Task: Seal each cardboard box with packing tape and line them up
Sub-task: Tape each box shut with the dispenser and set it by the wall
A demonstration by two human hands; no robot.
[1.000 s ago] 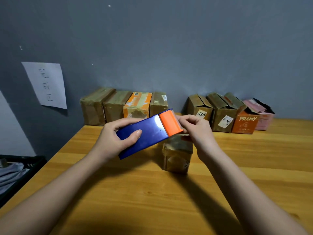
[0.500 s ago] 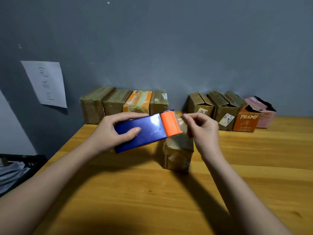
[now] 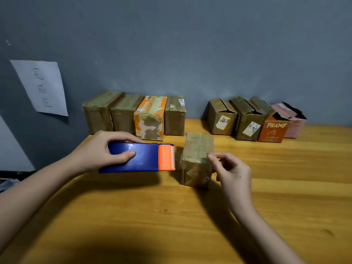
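Gripping tape dispenser (image 3: 137,158), left hand (image 3: 97,151); right hand (image 3: 231,169) pinching at box (image 3: 197,159).

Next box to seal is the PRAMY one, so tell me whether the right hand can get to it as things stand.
Probably yes. The right hand pinches only tape at the middle box, and bare table lies between it and the PRAMY box.

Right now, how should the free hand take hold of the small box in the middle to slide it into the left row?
Probably across its two long side walls, coming from above and the near end. The box lies lengthwise toward the wall, standing apart, narrow enough for the right hand to span.
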